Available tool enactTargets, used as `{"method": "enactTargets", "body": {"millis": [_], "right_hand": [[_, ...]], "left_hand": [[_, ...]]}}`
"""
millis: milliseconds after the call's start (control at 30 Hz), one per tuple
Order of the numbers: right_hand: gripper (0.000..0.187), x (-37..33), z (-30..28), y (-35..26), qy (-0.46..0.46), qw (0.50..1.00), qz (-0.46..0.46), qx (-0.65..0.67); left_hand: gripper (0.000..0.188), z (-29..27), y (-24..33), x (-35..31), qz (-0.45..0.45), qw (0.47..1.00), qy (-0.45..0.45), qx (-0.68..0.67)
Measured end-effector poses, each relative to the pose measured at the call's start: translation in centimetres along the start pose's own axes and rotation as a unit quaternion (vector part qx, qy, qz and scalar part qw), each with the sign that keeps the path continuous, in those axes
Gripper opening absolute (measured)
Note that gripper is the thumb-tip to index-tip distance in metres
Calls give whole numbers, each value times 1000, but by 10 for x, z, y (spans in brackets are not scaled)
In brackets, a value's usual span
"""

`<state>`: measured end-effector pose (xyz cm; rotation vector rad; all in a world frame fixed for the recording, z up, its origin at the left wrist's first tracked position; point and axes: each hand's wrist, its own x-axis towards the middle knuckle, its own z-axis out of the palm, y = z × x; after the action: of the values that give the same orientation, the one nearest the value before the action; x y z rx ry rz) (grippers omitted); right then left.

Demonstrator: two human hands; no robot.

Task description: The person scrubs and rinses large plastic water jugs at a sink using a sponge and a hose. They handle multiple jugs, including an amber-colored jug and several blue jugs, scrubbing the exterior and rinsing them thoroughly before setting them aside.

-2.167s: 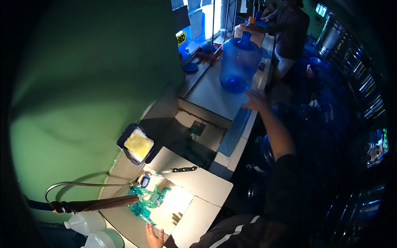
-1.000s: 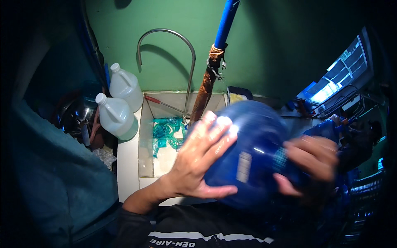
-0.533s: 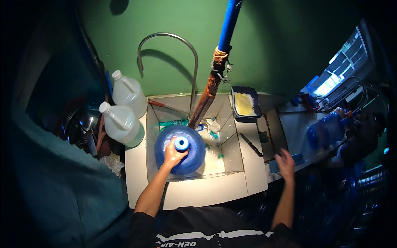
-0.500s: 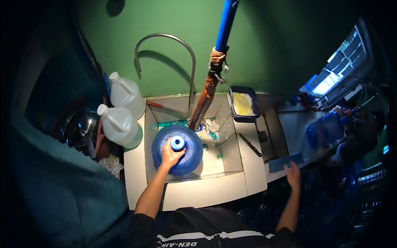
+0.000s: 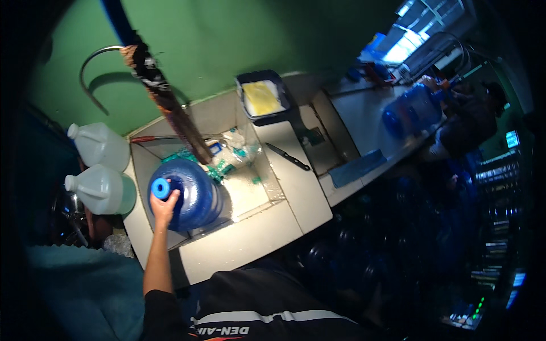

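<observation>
Left hand (image 5: 163, 208) grips blue jug (image 5: 198, 196) by neck, basin (image 5: 245, 190) beneath; likely steadying step, next needs firm hold; right hand out of view.

A wide fisheye camera, the left of a head-worn pair, looks down from above the shirt (image 5: 256, 292) onto the jug (image 5: 193, 196) and sink (image 5: 247, 196), which lie near, left of centre. It faces the green wall (image 5: 210, 45), tilted so the surface (image 5: 244, 247) climbs rightward toward the window (image 5: 406, 45), small and far off, with edges bent near the rim
</observation>
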<state>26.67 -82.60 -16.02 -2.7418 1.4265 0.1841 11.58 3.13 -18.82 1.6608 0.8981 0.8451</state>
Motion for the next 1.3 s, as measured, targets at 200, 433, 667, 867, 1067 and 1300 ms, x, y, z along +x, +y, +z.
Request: {"method": "enactTargets", "body": {"millis": [200,433,667,867,1067,1300], "right_hand": [[80,-65,-3,-102,172,983,-4,58],[54,-294,20,-307,26,669,-677,306],[76,-523,59,-425,-398,358,-784,315],[89,-565,97,-532,-221,580,-688,376],[58,-360,82,-503,28,684,-715,139],[47,-324,79,-483,-104,542,-823,136]], "left_hand": [[70,-24,9,14,-11,996,-93,-10],[45,-17,46,17,-44,993,-97,57],[46,14,63,11,-39,994,-101,29],[66,22,72,53,-132,944,-128,274],[67,35,78,65,-212,927,-117,286],[64,38,92,76,-264,894,-172,319]]}}
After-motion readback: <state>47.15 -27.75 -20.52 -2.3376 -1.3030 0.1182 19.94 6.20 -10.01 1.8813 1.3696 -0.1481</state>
